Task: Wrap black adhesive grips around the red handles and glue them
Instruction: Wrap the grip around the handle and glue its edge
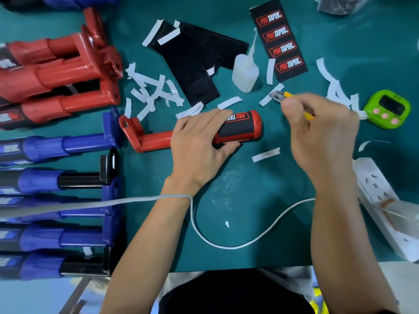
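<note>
Many white strips [156, 91], glue bottle [244, 72], timer [387, 108], red handle [254, 126]

L hand [199, 141], R hand [322, 134]: bare | forearms [140, 236] bare | black top [231, 291] | pale cord [158, 197] at L wrist

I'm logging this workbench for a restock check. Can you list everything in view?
red handle: one, red with a black grip wrapped on, centre
stacked red handles: several, red, upper left
blue handles: several, blue and black, lower left
black grip sheets: a few, plain black, upper centre
printed grip sheet: one, black with four red logos, upper right
glue bottle: one, translucent white, beside the printed sheet
backing strips: many, white, scattered
timer: one, green, right
power strip: one, white, right edge
cable: one, white, near side
utility knife: one, yellow, in right hand
left hand: grips the red handle
right hand: holds the utility knife
</note>
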Demonstrator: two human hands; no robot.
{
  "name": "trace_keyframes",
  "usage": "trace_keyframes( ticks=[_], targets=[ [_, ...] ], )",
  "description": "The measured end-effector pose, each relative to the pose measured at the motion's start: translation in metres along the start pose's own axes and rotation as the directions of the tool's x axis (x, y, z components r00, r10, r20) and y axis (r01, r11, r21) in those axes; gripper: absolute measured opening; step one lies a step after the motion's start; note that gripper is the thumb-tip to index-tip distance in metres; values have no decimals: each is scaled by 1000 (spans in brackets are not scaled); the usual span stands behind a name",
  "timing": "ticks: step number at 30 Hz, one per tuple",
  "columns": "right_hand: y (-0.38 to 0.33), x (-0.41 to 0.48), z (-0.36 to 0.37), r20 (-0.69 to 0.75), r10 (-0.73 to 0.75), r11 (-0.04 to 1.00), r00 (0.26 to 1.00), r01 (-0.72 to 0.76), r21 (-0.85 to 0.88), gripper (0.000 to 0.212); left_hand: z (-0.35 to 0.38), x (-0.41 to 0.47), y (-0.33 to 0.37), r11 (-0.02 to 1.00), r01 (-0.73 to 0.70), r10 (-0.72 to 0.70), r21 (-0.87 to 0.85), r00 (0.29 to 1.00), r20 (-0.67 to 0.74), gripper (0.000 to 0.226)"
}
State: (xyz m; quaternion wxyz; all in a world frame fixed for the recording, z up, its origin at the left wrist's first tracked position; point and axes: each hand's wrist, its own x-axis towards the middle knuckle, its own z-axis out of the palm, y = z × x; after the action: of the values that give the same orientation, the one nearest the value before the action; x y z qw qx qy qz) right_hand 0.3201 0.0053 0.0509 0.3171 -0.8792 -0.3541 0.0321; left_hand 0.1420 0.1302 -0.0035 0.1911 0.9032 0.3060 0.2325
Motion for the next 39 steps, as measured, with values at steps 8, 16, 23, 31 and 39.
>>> trace_keyframes(
  ticks=[8,16,23,31,39],
  targets=[
    [-26,63,37,397,44,963,917,-145,227,71,3,0,-1,1000,11,-11,7,1000,19,52],
    [-25,59,43,259,44,965,965,-108,239,42,3,1,-2,1000,21,-21,-3,1000,10,53],
    [-9,38,19,147,-41,787,988,-59,614,44,2,1,-2,1000,23,-23,-5,1000,18,54],
    [-3,20,10,298,35,450,954,-281,847,36,1,2,-1,999,40,-40,1,999,27,57],
    [5,16,3,446,94,200,890,-456,867,29,-1,2,1,999,42,-43,3,999,26,58]
  ],
)
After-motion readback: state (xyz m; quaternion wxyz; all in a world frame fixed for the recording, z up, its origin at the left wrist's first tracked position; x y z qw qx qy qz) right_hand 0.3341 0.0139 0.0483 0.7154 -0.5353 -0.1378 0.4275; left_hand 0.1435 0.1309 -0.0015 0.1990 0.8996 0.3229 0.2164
